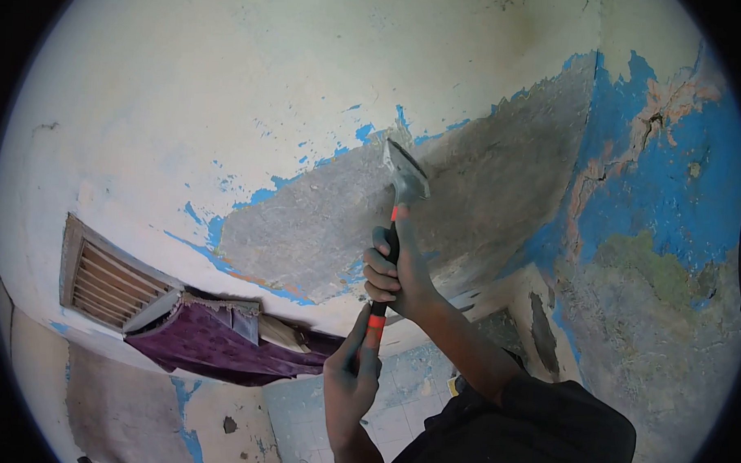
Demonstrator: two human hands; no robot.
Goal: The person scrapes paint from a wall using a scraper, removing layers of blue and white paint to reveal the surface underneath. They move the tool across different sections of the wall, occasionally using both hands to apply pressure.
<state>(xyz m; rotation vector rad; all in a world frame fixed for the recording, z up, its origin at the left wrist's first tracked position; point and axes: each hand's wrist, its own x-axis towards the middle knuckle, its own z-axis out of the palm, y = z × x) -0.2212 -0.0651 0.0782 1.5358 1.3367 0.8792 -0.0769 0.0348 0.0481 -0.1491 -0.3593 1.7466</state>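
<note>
A long-handled scraper (403, 174), with a wide metal head and a black and orange handle, is raised against the wall. Its blade edge lies at the border between bared grey plaster (306, 205) and off-white paint (195, 103). Around the middle of the handle, my right hand (402, 273) is closed, fingers wrapped over it. Lower down, my left hand (353, 374) grips the handle's end by the orange band, thumb and fingers pressed along it. Ragged strips of blue paint (261, 195) edge the scraped patch.
A slatted wooden vent (112, 275) sits in the wall at left, with a purple curtain (228, 345) hanging beside it. To the right, a cracked blue wall (691, 177) meets the scraped one at a corner. A tiled floor (397, 404) shows below.
</note>
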